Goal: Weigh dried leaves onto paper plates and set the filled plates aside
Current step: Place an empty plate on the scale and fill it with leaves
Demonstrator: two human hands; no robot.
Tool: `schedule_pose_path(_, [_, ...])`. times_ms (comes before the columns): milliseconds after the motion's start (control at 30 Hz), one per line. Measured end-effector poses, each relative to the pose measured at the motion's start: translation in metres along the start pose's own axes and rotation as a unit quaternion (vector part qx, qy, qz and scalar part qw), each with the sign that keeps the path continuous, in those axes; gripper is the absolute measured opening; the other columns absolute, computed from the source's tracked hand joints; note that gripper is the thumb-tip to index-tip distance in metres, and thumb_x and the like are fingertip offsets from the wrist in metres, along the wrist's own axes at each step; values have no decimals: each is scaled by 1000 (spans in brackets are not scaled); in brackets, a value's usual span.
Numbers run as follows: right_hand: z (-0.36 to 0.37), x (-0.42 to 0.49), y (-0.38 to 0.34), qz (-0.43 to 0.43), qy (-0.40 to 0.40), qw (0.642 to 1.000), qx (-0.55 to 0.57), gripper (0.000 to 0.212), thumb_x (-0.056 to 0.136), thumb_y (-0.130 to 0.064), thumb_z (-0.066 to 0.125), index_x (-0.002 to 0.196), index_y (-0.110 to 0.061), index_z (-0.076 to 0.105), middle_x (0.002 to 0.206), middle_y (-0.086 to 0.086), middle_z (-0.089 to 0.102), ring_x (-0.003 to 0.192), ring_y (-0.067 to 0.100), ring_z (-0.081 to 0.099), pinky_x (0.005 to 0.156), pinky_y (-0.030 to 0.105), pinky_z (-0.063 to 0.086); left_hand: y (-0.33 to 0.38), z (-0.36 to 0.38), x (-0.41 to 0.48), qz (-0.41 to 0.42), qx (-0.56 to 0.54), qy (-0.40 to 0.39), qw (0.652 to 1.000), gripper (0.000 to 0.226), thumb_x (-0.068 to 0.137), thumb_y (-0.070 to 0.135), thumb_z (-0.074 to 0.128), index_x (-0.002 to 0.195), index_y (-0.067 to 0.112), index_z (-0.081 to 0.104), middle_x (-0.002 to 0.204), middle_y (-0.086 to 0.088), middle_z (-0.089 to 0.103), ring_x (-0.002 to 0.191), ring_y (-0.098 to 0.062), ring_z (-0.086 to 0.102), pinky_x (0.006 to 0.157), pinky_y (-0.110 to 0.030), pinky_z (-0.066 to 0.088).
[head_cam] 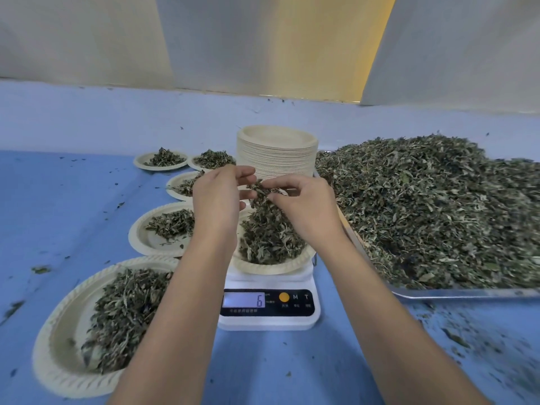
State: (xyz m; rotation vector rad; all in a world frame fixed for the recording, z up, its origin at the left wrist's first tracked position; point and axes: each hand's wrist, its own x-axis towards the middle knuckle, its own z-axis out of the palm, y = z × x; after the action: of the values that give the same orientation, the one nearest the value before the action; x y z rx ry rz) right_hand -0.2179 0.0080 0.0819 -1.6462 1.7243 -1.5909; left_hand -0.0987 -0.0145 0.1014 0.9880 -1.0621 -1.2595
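Pinching a clump of dried leaves (264, 190) between them, left hand (217, 200) and right hand (305, 209) hover right above the scale (267, 320), whose paper plate (271, 268) is heaped; filled plates (135, 238) sit left of the scale, the leaf tray (467, 293) right of it.

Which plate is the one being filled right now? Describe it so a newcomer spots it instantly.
Start at the big metal tray of dried leaves on the right; just left of it sits a white digital scale. The plate you want rests on that scale, beneath the left hand and right hand. The other filled plates lie straight on the blue table.
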Motion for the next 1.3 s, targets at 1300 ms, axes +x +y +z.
schedule_pose_path(1300, [-3, 3, -8, 35, 49, 965, 254, 22, 87, 11, 56, 99, -2, 69, 101, 11, 68, 106, 28, 65, 97, 37, 50, -2, -1, -1, 2, -1, 2, 1000, 27, 90, 12, 44, 83, 14, 70, 75, 4, 69, 45, -3, 55, 52, -20, 38])
